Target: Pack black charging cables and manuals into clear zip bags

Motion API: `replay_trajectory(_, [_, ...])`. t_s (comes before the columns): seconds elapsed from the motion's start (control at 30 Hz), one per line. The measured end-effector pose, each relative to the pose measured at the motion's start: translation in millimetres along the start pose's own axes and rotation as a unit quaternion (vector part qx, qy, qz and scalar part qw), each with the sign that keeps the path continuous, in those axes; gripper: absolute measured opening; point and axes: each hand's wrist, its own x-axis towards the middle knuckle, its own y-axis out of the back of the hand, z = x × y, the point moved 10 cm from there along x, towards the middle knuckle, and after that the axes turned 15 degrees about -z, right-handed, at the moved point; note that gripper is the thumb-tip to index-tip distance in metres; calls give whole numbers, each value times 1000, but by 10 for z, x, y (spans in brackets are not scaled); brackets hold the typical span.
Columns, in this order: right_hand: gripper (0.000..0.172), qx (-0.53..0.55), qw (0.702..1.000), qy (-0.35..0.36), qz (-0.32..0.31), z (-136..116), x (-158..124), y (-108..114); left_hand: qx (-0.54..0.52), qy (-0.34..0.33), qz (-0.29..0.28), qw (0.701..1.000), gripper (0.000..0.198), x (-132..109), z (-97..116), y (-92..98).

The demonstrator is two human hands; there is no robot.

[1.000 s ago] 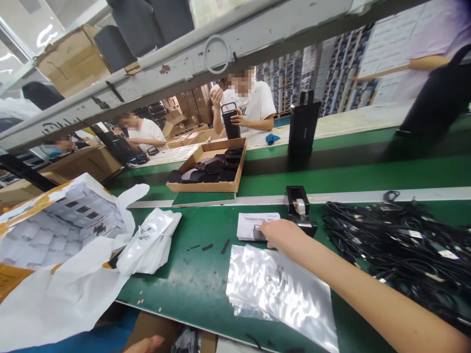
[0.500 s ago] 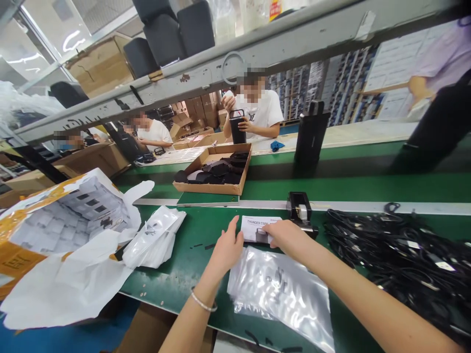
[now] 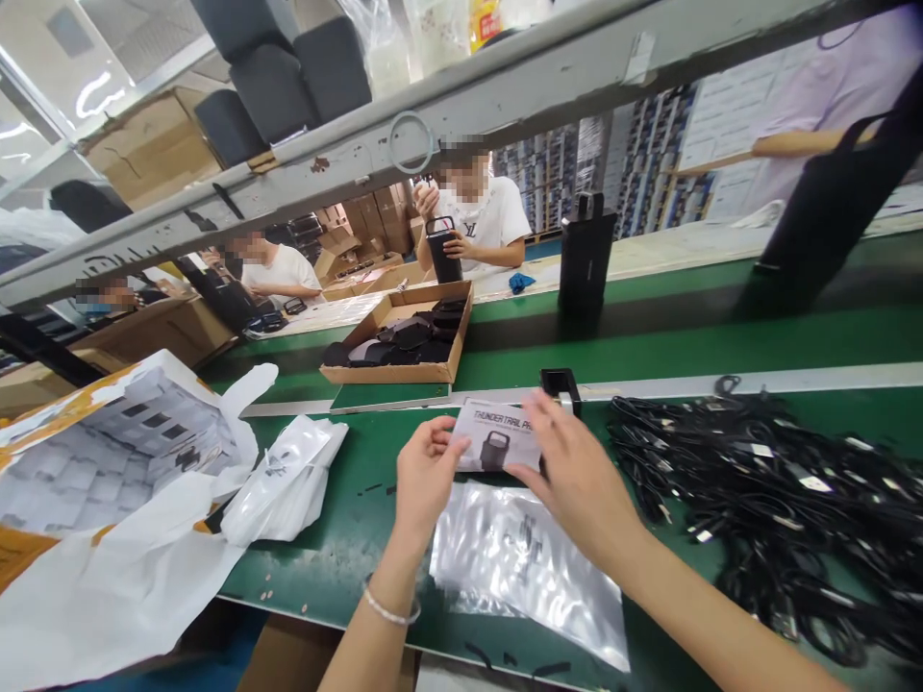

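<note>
A printed manual (image 3: 497, 444) with "THUNDERTRAIL" and a picture of a handled device on its cover is raised a little above the table. My left hand (image 3: 427, 473) pinches its left edge between thumb and bent fingers. At its right edge is my right hand (image 3: 577, 471), fingers stretched and thumb apart, partly covering that end of the cover. Just below both hands lies a stack of clear plastic bags (image 3: 530, 553). A black tape dispenser (image 3: 561, 384) stands behind the manual, partly hidden by my right hand.
Tangled black cables (image 3: 764, 500) heap on the right. White plastic bags (image 3: 285, 481) and an opened carton (image 3: 101, 481) lie left. A shallow cardboard box (image 3: 389, 370) of dark pieces and black speakers (image 3: 586, 255) stand on the green belt. A co-worker (image 3: 490, 221) handles another black device opposite.
The manual has come up off the table and tilted toward me. My left hand has closed on its left edge, while my right hand's fingers have spread. The view has shifted slightly.
</note>
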Motion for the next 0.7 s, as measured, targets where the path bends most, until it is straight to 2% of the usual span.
replay_trajectory(0.03, [61, 73, 995, -23, 59, 117, -137, 128, -31, 2, -10, 999, 26, -38, 16, 0])
replay_trajectory(0.07, [57, 163, 983, -42, 77, 247, -246, 159, -69, 9, -25, 997, 25, -84, 22, -29])
replay_trajectory(0.1, [50, 258, 963, -56, 52, 362, -314, 95, -111, 19, -38, 993, 25, -141, 19, -80])
replay_trajectory(0.17, [35, 407, 908, -82, -62, 502, -415, -165, -186, 34, -64, 980, 32, -284, 3, -245])
replay_trajectory(0.2, [32, 449, 883, -100, -96, 576, -486, -249, -203, 35, -81, 975, 37, -366, 1, -350])
replay_trajectory(0.23, [32, 466, 870, -123, -103, 683, -568, -278, -193, 30, -106, 975, 40, -452, 4, -464])
replay_trajectory(0.33, [37, 411, 887, -201, -58, 1100, -864, -192, -44, 18, -239, 970, 48, -737, -45, -844])
replay_trajectory(0.4, [43, 350, 910, -213, -65, 1280, -1043, -172, 93, 8, -314, 945, 56, -903, -153, -978])
replay_trajectory(0.43, [43, 322, 920, -209, -74, 1340, -1119, -180, 151, -1, -334, 930, 58, -953, -210, -984])
replay_trajectory(0.5, [35, 283, 931, -215, -84, 1459, -1256, -221, 240, -20, -334, 911, 59, -971, -300, -901])
replay_trajectory(0.57, [31, 273, 928, -240, -84, 1568, -1359, -282, 299, -32, -295, 907, 50, -912, -328, -762])
replay_trajectory(0.63, [33, 276, 920, -263, -89, 1624, -1401, -344, 319, -37, -233, 918, 37, -833, -266, -645])
replay_trajectory(0.7, [31, 261, 926, -262, -73, 1614, -1378, -309, 304, -24, -178, 936, 23, -769, -170, -623])
